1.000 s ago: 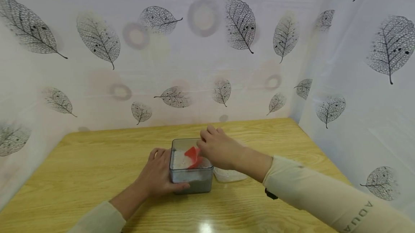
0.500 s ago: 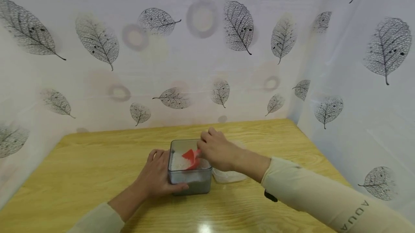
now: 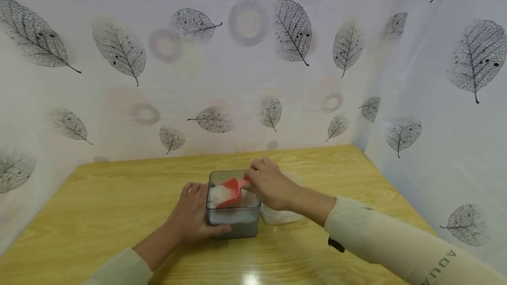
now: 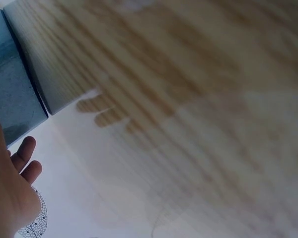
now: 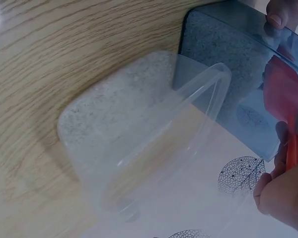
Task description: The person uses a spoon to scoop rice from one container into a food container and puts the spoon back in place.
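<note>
A grey see-through square container (image 3: 233,223) holds white grains that look like rice. My left hand (image 3: 192,214) grips its left side, thumb across the front wall and fingers along the side. In my right hand (image 3: 271,184), the handle of a red scoop (image 3: 236,193) is pinched over the container's right rim. The scoop's bowl is inside the container, tilted to the left, with a heap of white grains (image 3: 222,195) at its mouth. The right wrist view shows the red handle (image 5: 293,151) between fingers and thumb, and the bowl through the grey wall.
Close to the right of the grey container stands a clear plastic tub (image 5: 114,119) with white grains in it, partly hidden by my right hand in the head view. The wooden table (image 3: 130,197) runs back to a leaf-print curtain (image 3: 245,78).
The scoop, at first tipped down into the grains, has levelled and risen a little, and now carries a heap of them. My left hand keeps its grip on the container.
</note>
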`<state>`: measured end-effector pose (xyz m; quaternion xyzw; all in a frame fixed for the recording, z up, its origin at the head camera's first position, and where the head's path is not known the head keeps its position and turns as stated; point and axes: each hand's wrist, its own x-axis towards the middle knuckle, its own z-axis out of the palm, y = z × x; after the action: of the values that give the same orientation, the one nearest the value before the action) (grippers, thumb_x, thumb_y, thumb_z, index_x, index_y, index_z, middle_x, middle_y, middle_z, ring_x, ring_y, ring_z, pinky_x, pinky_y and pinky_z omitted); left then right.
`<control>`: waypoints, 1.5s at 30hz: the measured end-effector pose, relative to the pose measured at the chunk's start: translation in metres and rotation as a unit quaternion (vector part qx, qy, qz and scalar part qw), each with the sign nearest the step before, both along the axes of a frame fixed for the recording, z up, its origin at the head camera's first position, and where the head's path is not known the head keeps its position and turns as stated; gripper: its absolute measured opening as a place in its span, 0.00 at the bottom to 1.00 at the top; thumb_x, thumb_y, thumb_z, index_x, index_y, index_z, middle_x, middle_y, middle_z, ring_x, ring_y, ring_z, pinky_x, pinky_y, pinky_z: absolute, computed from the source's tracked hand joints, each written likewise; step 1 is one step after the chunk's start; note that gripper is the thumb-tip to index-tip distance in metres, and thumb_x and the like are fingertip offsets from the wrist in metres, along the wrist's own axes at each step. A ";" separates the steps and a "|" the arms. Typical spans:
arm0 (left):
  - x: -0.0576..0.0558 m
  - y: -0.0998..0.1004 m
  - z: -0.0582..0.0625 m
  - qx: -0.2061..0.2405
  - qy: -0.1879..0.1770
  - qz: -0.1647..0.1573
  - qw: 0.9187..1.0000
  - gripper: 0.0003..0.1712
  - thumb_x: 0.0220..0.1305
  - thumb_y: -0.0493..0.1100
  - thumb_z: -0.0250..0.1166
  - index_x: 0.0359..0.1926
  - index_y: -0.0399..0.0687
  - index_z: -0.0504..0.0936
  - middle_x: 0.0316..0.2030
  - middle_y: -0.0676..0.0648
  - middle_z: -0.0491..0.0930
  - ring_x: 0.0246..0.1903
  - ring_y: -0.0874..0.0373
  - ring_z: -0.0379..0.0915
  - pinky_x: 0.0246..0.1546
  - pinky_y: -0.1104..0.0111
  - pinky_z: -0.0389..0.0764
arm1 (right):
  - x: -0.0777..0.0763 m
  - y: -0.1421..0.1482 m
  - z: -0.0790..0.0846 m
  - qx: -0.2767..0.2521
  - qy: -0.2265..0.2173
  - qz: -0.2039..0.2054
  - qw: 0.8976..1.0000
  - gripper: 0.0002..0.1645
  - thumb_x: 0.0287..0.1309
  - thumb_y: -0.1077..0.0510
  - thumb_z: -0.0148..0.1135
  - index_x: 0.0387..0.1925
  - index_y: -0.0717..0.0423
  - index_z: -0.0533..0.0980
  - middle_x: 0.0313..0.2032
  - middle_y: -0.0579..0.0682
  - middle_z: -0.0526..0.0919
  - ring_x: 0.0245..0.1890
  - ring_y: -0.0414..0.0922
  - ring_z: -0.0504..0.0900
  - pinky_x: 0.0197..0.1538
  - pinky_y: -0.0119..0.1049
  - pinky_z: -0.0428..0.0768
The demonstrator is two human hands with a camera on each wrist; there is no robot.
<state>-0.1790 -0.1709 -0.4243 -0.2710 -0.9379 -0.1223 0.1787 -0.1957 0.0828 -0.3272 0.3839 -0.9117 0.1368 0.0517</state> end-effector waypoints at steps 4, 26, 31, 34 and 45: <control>-0.002 0.001 0.001 -0.003 0.005 0.000 1.000 0.63 0.41 0.87 0.60 0.62 0.41 0.69 0.50 0.45 0.76 0.49 0.49 0.68 0.62 0.53 0.59 | -0.001 0.004 -0.001 -0.027 0.008 -0.002 1.000 0.14 0.72 0.50 0.54 0.47 0.55 0.78 0.41 0.47 0.73 0.40 0.43 0.63 0.46 0.38 0.64; -0.001 -0.001 -0.001 0.002 0.014 -0.006 1.000 0.61 0.41 0.86 0.60 0.61 0.43 0.69 0.49 0.47 0.76 0.48 0.50 0.69 0.61 0.53 0.59 | -0.002 0.029 -0.005 -0.119 0.034 0.000 0.992 0.11 0.70 0.56 0.57 0.48 0.57 0.78 0.42 0.49 0.76 0.43 0.46 0.67 0.49 0.42 0.69; -0.002 0.000 -0.001 0.000 0.018 -0.008 1.000 0.61 0.41 0.86 0.60 0.61 0.43 0.69 0.49 0.47 0.76 0.49 0.50 0.68 0.61 0.53 0.59 | -0.003 0.039 0.003 -0.130 0.044 -0.005 0.990 0.10 0.69 0.58 0.57 0.48 0.58 0.78 0.42 0.50 0.76 0.44 0.47 0.68 0.49 0.43 0.68; -0.003 0.000 -0.001 -0.001 0.018 -0.008 1.000 0.62 0.41 0.86 0.60 0.62 0.42 0.68 0.49 0.47 0.76 0.49 0.50 0.68 0.61 0.53 0.59 | -0.005 0.048 0.007 -0.137 0.051 -0.009 0.989 0.10 0.69 0.59 0.58 0.47 0.59 0.78 0.42 0.51 0.76 0.43 0.47 0.67 0.47 0.42 0.68; -0.002 -0.001 -0.001 0.004 0.014 -0.010 1.000 0.63 0.41 0.87 0.60 0.62 0.41 0.69 0.49 0.47 0.77 0.49 0.49 0.68 0.62 0.53 0.59 | -0.005 0.083 0.011 -0.163 0.031 -0.052 0.985 0.08 0.72 0.59 0.54 0.44 0.57 0.78 0.41 0.49 0.75 0.43 0.44 0.65 0.45 0.40 0.68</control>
<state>-0.1806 -0.1719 -0.4257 -0.2816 -0.9320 -0.1244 0.1915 -0.2010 0.1657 -0.3163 0.3260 -0.8940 0.2691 0.1486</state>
